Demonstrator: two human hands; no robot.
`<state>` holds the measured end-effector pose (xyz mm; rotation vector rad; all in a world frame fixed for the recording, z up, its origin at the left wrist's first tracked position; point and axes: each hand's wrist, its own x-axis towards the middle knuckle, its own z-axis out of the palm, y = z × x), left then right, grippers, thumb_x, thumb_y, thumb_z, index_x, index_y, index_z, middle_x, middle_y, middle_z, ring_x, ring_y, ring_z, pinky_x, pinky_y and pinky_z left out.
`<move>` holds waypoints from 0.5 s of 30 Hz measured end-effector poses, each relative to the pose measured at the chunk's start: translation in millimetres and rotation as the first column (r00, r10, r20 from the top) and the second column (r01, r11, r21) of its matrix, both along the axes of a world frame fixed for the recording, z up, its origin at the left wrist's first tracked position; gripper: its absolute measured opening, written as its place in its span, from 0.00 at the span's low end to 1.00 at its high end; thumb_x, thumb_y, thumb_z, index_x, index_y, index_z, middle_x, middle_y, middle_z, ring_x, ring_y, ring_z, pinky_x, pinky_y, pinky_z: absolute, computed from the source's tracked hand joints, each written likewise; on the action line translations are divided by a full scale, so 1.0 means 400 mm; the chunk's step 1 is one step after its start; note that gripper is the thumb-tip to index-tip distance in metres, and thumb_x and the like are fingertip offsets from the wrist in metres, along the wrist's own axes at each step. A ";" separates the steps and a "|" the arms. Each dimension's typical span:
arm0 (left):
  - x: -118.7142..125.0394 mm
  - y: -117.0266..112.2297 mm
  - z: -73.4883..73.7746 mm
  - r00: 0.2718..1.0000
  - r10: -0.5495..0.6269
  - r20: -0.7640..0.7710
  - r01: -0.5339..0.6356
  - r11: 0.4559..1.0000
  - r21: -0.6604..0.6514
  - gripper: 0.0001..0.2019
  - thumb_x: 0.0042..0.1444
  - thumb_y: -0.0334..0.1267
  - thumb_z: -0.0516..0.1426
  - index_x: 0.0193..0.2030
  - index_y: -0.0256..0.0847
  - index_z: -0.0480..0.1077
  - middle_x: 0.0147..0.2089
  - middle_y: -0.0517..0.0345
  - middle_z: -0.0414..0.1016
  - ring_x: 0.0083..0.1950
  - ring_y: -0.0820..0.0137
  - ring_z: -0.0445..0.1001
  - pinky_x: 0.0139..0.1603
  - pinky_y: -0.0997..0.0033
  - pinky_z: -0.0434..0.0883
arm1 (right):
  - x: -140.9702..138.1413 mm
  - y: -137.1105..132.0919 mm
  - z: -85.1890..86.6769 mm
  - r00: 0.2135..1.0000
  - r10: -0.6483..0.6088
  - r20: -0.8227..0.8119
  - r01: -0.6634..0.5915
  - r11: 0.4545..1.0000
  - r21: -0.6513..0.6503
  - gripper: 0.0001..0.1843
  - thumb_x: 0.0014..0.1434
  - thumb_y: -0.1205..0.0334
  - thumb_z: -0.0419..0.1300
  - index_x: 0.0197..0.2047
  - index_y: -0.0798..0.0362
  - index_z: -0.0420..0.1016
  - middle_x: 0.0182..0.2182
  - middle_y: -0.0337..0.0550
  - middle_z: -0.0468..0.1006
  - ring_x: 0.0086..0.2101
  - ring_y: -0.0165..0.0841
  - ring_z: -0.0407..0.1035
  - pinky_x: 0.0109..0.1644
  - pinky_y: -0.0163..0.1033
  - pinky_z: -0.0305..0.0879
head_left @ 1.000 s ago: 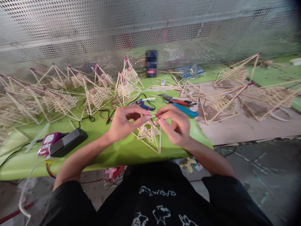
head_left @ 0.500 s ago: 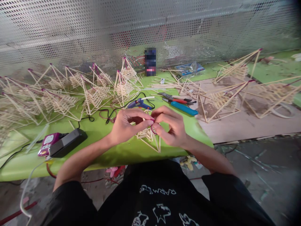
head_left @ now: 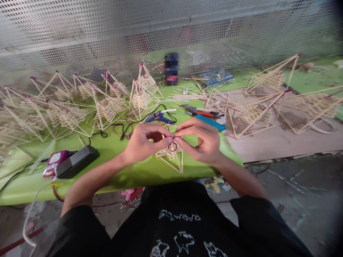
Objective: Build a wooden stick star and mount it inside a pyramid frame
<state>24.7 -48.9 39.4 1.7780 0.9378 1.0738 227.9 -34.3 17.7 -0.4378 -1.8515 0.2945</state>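
Note:
A thin purple cord [head_left: 172, 146] hangs in a small loop between my two hands, over the top of a stick frame [head_left: 175, 162] made of pale wooden sticks. My left hand [head_left: 146, 142] pinches the cord between thumb and forefinger. From the other side, my right hand [head_left: 199, 140] grips it with thumb and fingers, the fingertips of both hands almost meeting. Part of the stick frame is hidden behind my hands. Just beyond them lies a blue hot glue gun [head_left: 160, 117] with a white glue stick in its back.
Several finished-looking stick frames [head_left: 109, 107] crowd the left; others stand on a board [head_left: 252, 146] at right. Pliers [head_left: 200, 112], a turquoise-handled tool [head_left: 211, 123] and loose sticks [head_left: 187, 96] lie ahead. A purple power socket [head_left: 55, 163] and black adapter [head_left: 77, 162] sit left. Perforated mesh [head_left: 107, 32] rises behind.
My right hand has shifted slightly right, its fingers now straighter. The purple cord now shows as a round loop below my fingertips. My left hand has barely moved.

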 end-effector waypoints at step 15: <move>-0.003 0.002 0.002 0.999 0.003 -0.049 -0.004 1.000 -0.020 0.04 0.54 0.37 0.69 0.35 0.40 0.83 0.28 0.57 0.79 0.22 0.79 0.65 0.19 0.78 0.60 | 0.016 0.010 0.004 0.994 0.074 0.078 -0.072 0.997 -0.026 0.07 0.61 0.72 0.64 0.42 0.52 0.78 0.38 0.45 0.81 0.38 0.32 0.77 0.42 0.39 0.75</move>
